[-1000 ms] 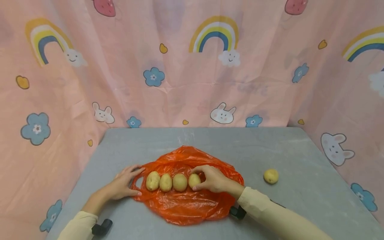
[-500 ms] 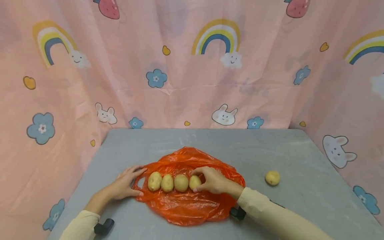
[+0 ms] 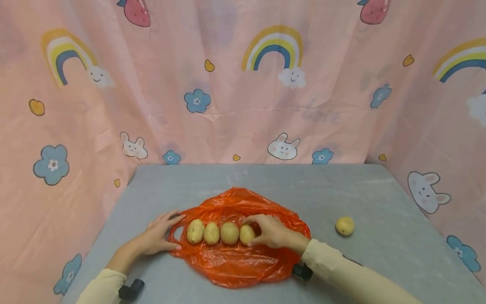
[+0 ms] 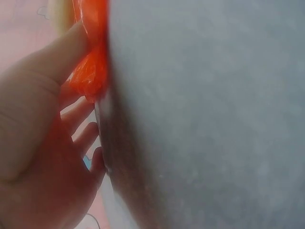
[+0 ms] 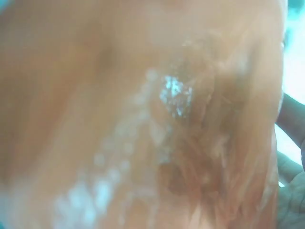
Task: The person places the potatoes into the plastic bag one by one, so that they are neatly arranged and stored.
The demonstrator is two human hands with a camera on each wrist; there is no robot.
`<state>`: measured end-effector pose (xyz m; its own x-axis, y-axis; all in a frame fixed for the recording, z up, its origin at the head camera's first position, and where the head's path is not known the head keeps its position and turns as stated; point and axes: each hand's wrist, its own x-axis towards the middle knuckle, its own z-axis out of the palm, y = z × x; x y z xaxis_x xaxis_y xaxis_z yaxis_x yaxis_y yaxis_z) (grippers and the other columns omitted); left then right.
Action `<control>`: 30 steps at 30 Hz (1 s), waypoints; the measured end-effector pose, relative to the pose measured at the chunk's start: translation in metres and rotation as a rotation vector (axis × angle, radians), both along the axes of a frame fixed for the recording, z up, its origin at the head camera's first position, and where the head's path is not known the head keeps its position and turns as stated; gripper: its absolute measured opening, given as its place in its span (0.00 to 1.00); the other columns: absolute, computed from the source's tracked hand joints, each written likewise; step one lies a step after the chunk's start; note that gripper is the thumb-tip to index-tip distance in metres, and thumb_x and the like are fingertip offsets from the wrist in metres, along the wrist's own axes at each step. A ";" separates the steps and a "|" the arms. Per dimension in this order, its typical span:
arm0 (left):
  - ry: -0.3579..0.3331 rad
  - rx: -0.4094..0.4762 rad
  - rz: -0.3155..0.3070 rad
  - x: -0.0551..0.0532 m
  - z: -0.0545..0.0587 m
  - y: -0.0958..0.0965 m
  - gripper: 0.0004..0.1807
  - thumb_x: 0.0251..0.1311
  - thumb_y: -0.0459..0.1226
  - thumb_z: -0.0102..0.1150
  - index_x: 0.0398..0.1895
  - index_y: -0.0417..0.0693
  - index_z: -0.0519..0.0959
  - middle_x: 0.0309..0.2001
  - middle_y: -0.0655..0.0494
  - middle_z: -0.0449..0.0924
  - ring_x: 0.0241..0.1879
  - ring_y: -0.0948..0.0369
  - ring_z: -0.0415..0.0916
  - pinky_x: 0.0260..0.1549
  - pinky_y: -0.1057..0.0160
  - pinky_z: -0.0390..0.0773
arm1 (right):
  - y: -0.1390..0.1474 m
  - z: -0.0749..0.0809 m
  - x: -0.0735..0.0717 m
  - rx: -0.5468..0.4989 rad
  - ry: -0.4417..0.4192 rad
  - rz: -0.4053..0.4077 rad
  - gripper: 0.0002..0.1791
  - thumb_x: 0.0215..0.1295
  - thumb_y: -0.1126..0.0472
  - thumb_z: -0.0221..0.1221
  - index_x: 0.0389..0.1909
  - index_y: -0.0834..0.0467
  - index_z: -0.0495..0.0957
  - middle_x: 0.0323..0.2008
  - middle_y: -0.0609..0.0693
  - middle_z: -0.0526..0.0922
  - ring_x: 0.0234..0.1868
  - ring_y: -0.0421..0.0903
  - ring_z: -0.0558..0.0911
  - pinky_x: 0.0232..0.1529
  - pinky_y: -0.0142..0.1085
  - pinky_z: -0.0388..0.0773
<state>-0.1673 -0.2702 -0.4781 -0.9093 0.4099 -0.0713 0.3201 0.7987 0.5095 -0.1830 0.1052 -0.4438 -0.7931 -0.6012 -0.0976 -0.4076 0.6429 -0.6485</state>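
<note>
A crumpled orange-red plastic bag (image 3: 243,266) lies flat on the table, and several potatoes rest in a row across it. The row starts with a long pale potato (image 3: 195,231) at the left, and one rounder, browner item (image 3: 229,233) sits further right. Thumb and fingers of my right hand (image 3: 271,231) curl round the rightmost potato (image 3: 247,234). My left hand (image 3: 153,234) spreads its fingers at the bag's left handle. Its thumb touches the plastic (image 4: 90,74) in the left wrist view. Blurred, shiny plastic (image 5: 181,143) fills most of the right wrist view.
A single potato (image 3: 344,226) lies off the bag, on the right side of the grey table (image 3: 288,177). A pink curtain (image 3: 235,93) with printed rainbows and rabbits hangs behind the table and along both sides.
The view shifts slightly. My right thumb has slid a little to the right along the rightmost potato; the potatoes and my left hand stay in place.
</note>
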 end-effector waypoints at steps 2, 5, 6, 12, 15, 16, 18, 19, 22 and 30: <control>-0.005 -0.001 0.000 0.000 0.000 0.000 0.50 0.49 0.52 0.76 0.75 0.47 0.66 0.76 0.40 0.59 0.74 0.33 0.53 0.61 0.21 0.54 | 0.000 -0.001 -0.001 -0.001 -0.007 -0.001 0.29 0.54 0.61 0.75 0.58 0.59 0.80 0.54 0.54 0.85 0.53 0.51 0.83 0.55 0.51 0.78; -0.004 0.003 0.000 0.000 0.001 0.000 0.50 0.49 0.52 0.77 0.75 0.47 0.66 0.76 0.39 0.59 0.73 0.33 0.53 0.60 0.21 0.54 | -0.002 -0.002 -0.001 -0.003 -0.008 -0.010 0.28 0.54 0.61 0.75 0.58 0.58 0.80 0.53 0.53 0.85 0.51 0.50 0.83 0.53 0.51 0.79; -0.003 0.003 -0.001 0.000 0.001 0.000 0.50 0.49 0.52 0.77 0.75 0.47 0.66 0.75 0.39 0.59 0.73 0.33 0.53 0.60 0.21 0.54 | -0.003 -0.002 -0.002 -0.004 -0.009 -0.012 0.28 0.54 0.61 0.75 0.58 0.58 0.80 0.52 0.53 0.85 0.50 0.49 0.83 0.53 0.50 0.79; -0.008 0.011 -0.001 0.001 0.002 0.001 0.51 0.49 0.53 0.77 0.75 0.47 0.66 0.76 0.39 0.59 0.74 0.32 0.53 0.61 0.20 0.53 | -0.003 -0.004 -0.002 -0.017 -0.025 -0.008 0.28 0.56 0.61 0.74 0.59 0.57 0.79 0.54 0.53 0.85 0.52 0.50 0.83 0.54 0.51 0.79; -0.004 0.013 -0.001 0.001 0.002 0.002 0.51 0.48 0.53 0.77 0.75 0.47 0.66 0.76 0.39 0.59 0.74 0.32 0.53 0.61 0.21 0.53 | -0.003 -0.003 -0.002 -0.017 -0.038 0.002 0.29 0.56 0.60 0.74 0.60 0.57 0.79 0.55 0.53 0.84 0.55 0.51 0.82 0.56 0.52 0.78; -0.003 0.014 -0.001 0.002 0.002 0.001 0.51 0.48 0.53 0.77 0.75 0.47 0.66 0.75 0.39 0.59 0.73 0.32 0.53 0.61 0.21 0.54 | -0.003 -0.003 -0.002 -0.017 -0.042 0.005 0.29 0.56 0.60 0.74 0.60 0.57 0.79 0.55 0.54 0.84 0.55 0.51 0.82 0.56 0.52 0.78; -0.001 0.014 0.000 0.003 0.002 0.001 0.51 0.48 0.53 0.77 0.75 0.46 0.67 0.75 0.39 0.60 0.73 0.32 0.54 0.61 0.22 0.55 | -0.003 -0.003 -0.002 -0.018 -0.050 0.009 0.29 0.57 0.59 0.74 0.60 0.57 0.78 0.55 0.53 0.84 0.55 0.51 0.82 0.56 0.52 0.78; 0.000 0.015 -0.001 0.003 0.002 0.001 0.51 0.48 0.53 0.77 0.75 0.46 0.67 0.75 0.39 0.60 0.73 0.32 0.54 0.61 0.22 0.55 | -0.003 -0.003 -0.001 -0.019 -0.051 0.011 0.30 0.57 0.58 0.74 0.61 0.57 0.78 0.55 0.53 0.84 0.55 0.51 0.82 0.56 0.52 0.78; 0.002 0.015 -0.003 0.004 0.001 0.001 0.51 0.48 0.52 0.77 0.75 0.46 0.67 0.75 0.39 0.60 0.73 0.33 0.55 0.61 0.22 0.56 | -0.002 -0.004 -0.001 -0.025 -0.048 0.008 0.29 0.58 0.55 0.73 0.61 0.57 0.78 0.56 0.53 0.84 0.56 0.52 0.82 0.57 0.52 0.78; 0.011 0.026 -0.001 0.003 0.001 0.001 0.50 0.48 0.51 0.77 0.74 0.46 0.67 0.75 0.39 0.60 0.73 0.32 0.55 0.61 0.22 0.55 | 0.006 0.004 -0.001 -0.061 -0.053 -0.043 0.22 0.67 0.51 0.65 0.59 0.55 0.79 0.56 0.53 0.83 0.58 0.54 0.81 0.57 0.54 0.78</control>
